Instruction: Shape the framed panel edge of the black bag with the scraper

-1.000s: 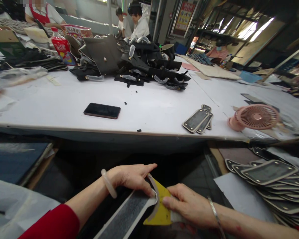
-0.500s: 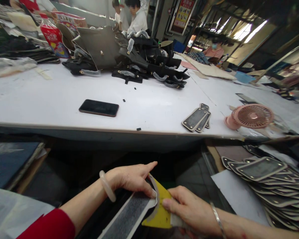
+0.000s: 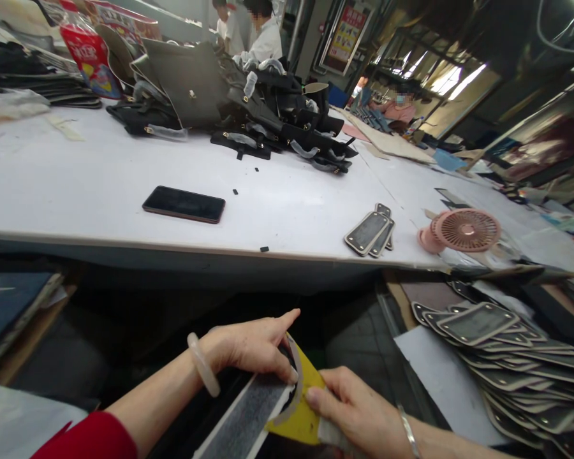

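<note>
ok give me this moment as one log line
left hand: at end of grey strip | right hand: gripping yellow piece | phone: on table

The bare left hand (image 3: 253, 345) has a thick, smooth, milky-white bangle (image 3: 201, 363) at its wrist, below a plain red sleeve (image 3: 93, 440). The right hand (image 3: 351, 403), also bare, has a narrow, shiny silver-coloured bracelet (image 3: 407, 430).

White flat tabletop (image 3: 291, 197): bright, evenly lit
Slanted pale window panes (image 3: 466, 81): blown-out glare, two o'clock
Black recess beneath tabletop (image 3: 143, 299): deep shadow, detail lost, eight o'clock
Yellow curved sheet (image 3: 305, 401): dimmer, fairly sharp, six o'clock
Red-and-yellow framed poster (image 3: 347, 38): lettering soft, one o'clock
Frame edges: wide-angle stretch, blur toward three o'clock
</note>
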Demonstrator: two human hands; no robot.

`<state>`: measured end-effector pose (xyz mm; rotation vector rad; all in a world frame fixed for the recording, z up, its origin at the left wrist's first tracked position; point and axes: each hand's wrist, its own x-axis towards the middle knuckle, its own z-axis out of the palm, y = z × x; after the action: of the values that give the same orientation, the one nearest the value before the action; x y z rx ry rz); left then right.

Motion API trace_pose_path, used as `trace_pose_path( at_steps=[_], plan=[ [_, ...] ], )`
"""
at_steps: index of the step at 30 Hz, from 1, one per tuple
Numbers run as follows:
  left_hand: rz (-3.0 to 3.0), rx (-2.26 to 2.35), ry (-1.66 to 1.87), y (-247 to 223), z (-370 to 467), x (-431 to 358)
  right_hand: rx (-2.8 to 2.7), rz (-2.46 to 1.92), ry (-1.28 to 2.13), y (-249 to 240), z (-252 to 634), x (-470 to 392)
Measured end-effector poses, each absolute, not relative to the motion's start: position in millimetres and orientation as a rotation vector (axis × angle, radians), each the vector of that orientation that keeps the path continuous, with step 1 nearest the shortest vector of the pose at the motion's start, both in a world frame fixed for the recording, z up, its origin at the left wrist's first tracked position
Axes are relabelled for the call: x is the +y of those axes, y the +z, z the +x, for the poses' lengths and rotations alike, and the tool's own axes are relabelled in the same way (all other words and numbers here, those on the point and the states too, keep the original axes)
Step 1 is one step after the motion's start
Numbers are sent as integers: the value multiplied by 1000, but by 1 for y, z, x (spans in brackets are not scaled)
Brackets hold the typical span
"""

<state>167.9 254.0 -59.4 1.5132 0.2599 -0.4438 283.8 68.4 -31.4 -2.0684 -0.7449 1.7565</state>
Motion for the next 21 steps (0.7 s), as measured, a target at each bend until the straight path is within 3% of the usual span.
trace_pose_path(
  at_steps=[21],
  plan=[
    [1201,372,-224,-62,162,240,-833,-1953,1820,-34,288,77]
  ],
)
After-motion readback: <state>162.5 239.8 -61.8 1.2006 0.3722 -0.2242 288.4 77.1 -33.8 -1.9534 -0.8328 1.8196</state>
